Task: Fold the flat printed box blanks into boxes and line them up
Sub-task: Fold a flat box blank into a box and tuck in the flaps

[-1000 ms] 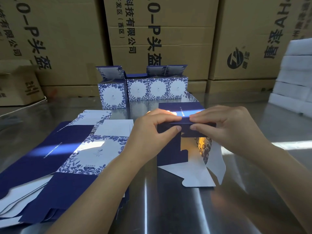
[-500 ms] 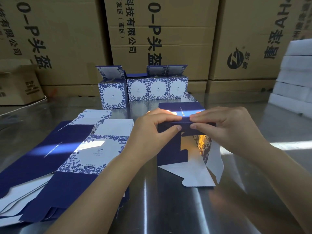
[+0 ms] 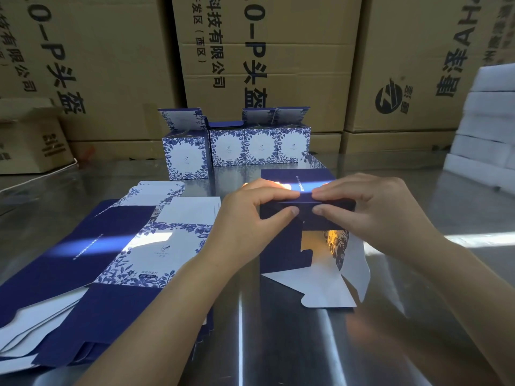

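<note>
Pinching the near upper edge of the half-folded box (image 3: 280,250) at mid-frame with both hands: left hand (image 3: 245,218) from the left, right hand (image 3: 376,210) from the right, thumbs on the near face, forefingers along the top, fingertips almost meeting. Clamped on the dark blue card, wrists well apart. Resting on the steel table (image 3: 278,344), open end toward the bottom of the frame, white flaps (image 3: 320,291) splayed out on the metal. Lower left of the frame: a fanned stack of flat blanks (image 3: 111,260), dark blue and white with floral print. Just above the hands, centre: four folded boxes (image 3: 259,146) standing in a row, top flaps up, the leftmost set a little forward. Across the top: brown cartons (image 3: 278,65) with black print. Right edge: stacked white blocks (image 3: 487,121)
</note>
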A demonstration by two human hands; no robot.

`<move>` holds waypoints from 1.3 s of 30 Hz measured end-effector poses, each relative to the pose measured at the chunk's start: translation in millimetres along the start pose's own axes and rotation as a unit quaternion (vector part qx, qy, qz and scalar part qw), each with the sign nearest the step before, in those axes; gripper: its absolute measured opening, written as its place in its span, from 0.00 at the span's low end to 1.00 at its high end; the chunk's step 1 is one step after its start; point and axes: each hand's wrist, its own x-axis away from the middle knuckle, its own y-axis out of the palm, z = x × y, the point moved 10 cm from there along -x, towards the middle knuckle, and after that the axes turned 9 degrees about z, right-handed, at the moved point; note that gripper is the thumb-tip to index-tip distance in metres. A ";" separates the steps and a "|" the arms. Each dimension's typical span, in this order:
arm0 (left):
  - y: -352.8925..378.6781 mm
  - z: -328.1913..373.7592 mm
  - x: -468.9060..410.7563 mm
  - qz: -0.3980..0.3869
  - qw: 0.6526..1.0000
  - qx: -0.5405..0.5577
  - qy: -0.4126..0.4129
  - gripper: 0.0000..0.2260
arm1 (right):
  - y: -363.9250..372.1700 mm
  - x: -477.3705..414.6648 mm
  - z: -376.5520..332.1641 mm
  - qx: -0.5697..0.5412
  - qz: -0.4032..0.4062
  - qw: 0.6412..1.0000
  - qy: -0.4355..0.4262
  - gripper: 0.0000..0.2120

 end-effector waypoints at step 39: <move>3.6 11.7 4.8 0.014 0.997 -0.032 0.067 0.10 | 4.9 -0.5 -3.5 -0.055 -0.035 0.998 0.015 0.11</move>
